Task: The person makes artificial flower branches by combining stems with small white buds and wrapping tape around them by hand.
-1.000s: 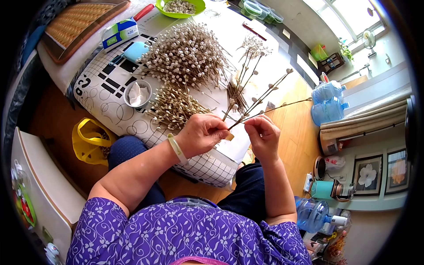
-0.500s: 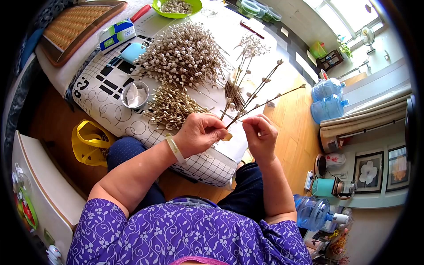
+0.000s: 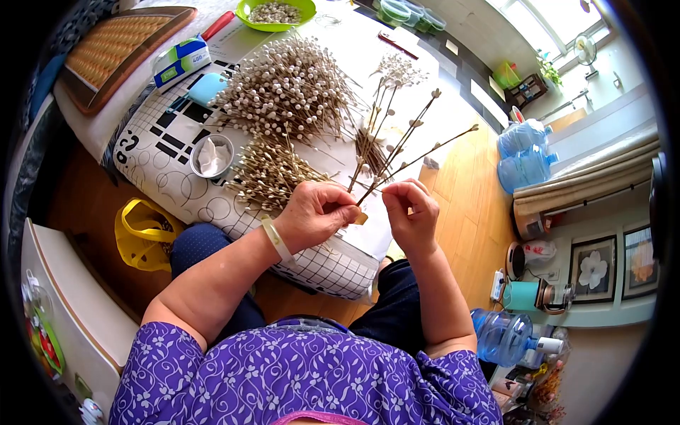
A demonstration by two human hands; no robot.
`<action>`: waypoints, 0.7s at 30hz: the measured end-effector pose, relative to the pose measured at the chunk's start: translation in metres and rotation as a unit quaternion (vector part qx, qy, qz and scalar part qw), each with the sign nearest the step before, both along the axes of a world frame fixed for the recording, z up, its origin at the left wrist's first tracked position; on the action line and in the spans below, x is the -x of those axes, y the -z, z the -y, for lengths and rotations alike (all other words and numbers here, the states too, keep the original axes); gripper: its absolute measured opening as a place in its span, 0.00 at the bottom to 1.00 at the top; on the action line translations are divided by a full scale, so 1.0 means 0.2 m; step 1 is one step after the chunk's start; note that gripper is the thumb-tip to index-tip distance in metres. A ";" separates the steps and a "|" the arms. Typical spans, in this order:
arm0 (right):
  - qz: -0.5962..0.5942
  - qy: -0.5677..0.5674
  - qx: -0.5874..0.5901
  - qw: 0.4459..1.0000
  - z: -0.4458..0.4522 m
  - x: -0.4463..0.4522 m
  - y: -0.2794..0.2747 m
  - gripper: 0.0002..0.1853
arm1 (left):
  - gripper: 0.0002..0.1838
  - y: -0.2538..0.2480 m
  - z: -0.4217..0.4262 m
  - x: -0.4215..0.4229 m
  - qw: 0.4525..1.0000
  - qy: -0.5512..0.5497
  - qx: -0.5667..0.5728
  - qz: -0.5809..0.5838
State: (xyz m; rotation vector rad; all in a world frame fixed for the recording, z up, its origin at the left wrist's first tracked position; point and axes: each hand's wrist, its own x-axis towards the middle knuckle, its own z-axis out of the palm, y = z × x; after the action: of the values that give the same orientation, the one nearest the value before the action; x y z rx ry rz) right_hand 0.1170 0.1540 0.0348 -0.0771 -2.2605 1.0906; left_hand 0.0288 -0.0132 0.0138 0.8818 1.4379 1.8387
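My left hand (image 3: 317, 215), with a pale bracelet at the wrist, pinches the lower end of a brown branch (image 3: 398, 150) with several forking stems and small buds. Close to its right, my right hand (image 3: 413, 217) is closed, thumb and fingertips together beside the stems; what lies in that pinch is too small to make out. A small tan scrap (image 3: 361, 219) shows under my left fingertips. Just beyond the left hand lies a bunch of thin stems with small cream buds (image 3: 273, 173). Farther back is a larger heap of white-berried stems (image 3: 290, 92).
On the table (image 3: 212, 202) stand a small cup with white tissue (image 3: 212, 156), a blue case (image 3: 207, 89), a tissue pack (image 3: 182, 62) and a green bowl (image 3: 275, 14). A yellow bag (image 3: 145, 234) sits at left; water jugs (image 3: 525, 170) stand at right.
The view has shifted slightly, and the branch's tips appear a little lower and farther left. Both hands keep nearly the same pose and grip.
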 end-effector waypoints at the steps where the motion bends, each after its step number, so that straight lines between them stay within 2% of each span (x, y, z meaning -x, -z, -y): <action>1: -0.001 0.002 0.000 1.000 -0.01 0.00 0.00 0.03 | 0.02 0.00 0.00 0.00 1.000 0.000 0.001 0.006; 4: 0.009 0.026 -0.016 1.000 -0.04 -0.02 0.02 0.03 | 0.03 0.02 -0.01 0.00 1.000 -0.006 -0.013 0.024; 6: -0.018 0.020 0.028 0.999 -0.13 -0.02 0.05 0.03 | 0.04 0.03 -0.01 0.01 0.999 -0.012 -0.032 0.033; 7: -0.034 0.038 -0.001 0.999 -0.22 0.00 0.08 0.03 | 0.04 0.02 0.00 0.02 0.999 -0.016 -0.029 0.036; 9: 0.002 0.163 0.019 0.987 -0.49 0.12 0.14 0.01 | 0.04 0.02 0.00 0.02 0.999 -0.007 -0.020 0.038; 10: 0.054 0.233 -0.041 0.970 -0.57 0.17 0.15 0.04 | 0.04 0.02 -0.01 0.01 0.999 -0.004 -0.020 0.034; 12: 0.079 0.242 -0.068 0.965 -0.69 0.30 0.20 0.05 | 0.04 0.02 -0.01 0.01 0.999 -0.007 -0.012 0.050; 14: 0.185 0.280 -0.162 0.928 -0.72 0.39 0.23 0.05 | 0.04 -0.02 -0.01 0.01 0.998 -0.011 -0.004 0.057; 18: 0.219 0.257 -0.155 0.928 -0.65 0.47 0.25 0.08 | 0.03 0.00 0.00 0.01 0.999 -0.009 -0.010 0.050; 20: 0.236 0.262 -0.243 0.904 -0.56 0.44 0.20 0.11 | 0.03 -0.03 0.01 0.01 0.999 0.004 -0.018 0.043; 21: 0.166 0.252 -0.269 0.915 -0.55 0.41 0.19 0.13 | 0.03 -0.03 0.02 0.02 0.999 0.013 -0.018 0.030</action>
State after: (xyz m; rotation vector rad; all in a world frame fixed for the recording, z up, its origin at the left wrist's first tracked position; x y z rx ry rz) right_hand 0.0345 0.2633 -0.0032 -0.6183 -2.5484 0.1752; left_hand 0.0252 -0.0169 0.0201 0.8518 1.3534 1.8608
